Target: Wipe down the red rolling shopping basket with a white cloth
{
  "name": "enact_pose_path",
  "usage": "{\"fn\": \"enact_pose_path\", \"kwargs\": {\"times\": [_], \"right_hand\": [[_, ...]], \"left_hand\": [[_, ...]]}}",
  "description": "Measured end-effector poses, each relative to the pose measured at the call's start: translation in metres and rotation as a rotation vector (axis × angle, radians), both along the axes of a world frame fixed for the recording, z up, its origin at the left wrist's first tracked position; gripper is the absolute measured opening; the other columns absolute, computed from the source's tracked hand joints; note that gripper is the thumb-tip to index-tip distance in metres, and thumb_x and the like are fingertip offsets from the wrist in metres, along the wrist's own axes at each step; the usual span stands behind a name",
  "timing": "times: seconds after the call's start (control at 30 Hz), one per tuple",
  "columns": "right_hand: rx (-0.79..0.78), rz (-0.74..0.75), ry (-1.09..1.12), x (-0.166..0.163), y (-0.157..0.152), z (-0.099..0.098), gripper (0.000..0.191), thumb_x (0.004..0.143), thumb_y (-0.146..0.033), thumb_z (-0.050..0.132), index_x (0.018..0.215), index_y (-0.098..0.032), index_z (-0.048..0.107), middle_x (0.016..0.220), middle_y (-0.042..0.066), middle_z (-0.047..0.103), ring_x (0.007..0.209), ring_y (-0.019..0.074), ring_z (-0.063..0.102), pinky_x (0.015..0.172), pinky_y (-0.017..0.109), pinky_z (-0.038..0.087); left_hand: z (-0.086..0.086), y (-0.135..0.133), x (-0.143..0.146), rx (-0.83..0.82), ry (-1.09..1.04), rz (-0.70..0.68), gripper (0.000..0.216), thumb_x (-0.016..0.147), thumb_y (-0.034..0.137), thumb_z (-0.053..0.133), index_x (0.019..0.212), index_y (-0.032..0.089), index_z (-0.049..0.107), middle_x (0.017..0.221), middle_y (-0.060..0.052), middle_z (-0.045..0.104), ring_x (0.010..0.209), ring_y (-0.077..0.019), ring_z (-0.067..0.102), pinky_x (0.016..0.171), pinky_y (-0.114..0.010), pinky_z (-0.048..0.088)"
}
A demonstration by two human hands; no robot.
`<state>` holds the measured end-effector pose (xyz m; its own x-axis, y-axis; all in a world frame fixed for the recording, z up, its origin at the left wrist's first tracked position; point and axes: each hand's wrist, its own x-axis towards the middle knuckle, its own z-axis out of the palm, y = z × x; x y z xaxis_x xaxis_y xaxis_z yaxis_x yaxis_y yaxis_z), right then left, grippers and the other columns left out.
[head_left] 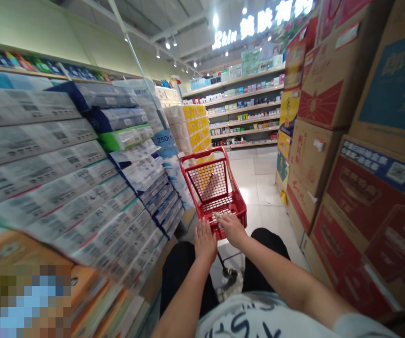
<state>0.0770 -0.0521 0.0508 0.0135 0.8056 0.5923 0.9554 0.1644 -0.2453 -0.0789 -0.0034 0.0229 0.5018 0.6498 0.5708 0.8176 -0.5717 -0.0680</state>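
Observation:
A red plastic shopping cart [239, 199] with a grid-walled basket stands directly in front of me. My left hand [206, 241] is at the near edge of the basket, its fingers stretched out and pointing forward. Beside it, my right hand [233, 229] reaches over the near right part of the basket with its fingers extended. A small pale spot shows at the right fingertips; I cannot make out what it is. Whether either palm touches the cart is hidden. No goods show in the visible part of the basket. Below it, a dark caster [229, 272] rests near the floor.
Wrapped paper packs [40, 141] are stacked high on the left, beside yellow-and-white packs [197, 126]. Cardboard cartons [318, 155] line the right. Between them runs a tiled aisle floor [257, 180] toward shelves [245, 105] of small goods under a lit sign [262, 23].

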Motion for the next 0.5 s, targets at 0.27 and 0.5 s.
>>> {"fn": "enact_pose_path", "kwargs": {"times": [0.27, 0.5], "right_hand": [[-0.080, 0.003, 0.006, -0.006, -0.001, 0.006, 0.036, 0.092, -0.018, 0.045, 0.124, -0.023, 0.060, 0.125, 0.008, 0.060, 0.112, 0.0246, 0.050, 0.099, 0.042, 0.038], [-0.134, 0.086, 0.014, -0.023, -0.001, 0.005, 0.038, 0.093, -0.017, 0.044, 0.128, -0.025, 0.057, 0.134, 0.005, 0.055, 0.127, 0.0242, 0.042, 0.109, 0.041, 0.030]], "left_hand": [[0.001, -0.003, 0.000, -0.004, 0.016, 0.012, 0.054, 0.093, 0.023, 0.039, 0.143, 0.005, 0.034, 0.153, -0.017, 0.029, 0.144, -0.0277, 0.018, 0.115, -0.047, 0.026], [-0.007, 0.003, -0.002, 0.015, 0.013, 0.001, 0.052, 0.094, 0.022, 0.036, 0.144, 0.006, 0.034, 0.151, -0.016, 0.033, 0.143, -0.0267, 0.022, 0.114, -0.046, 0.029]]}}
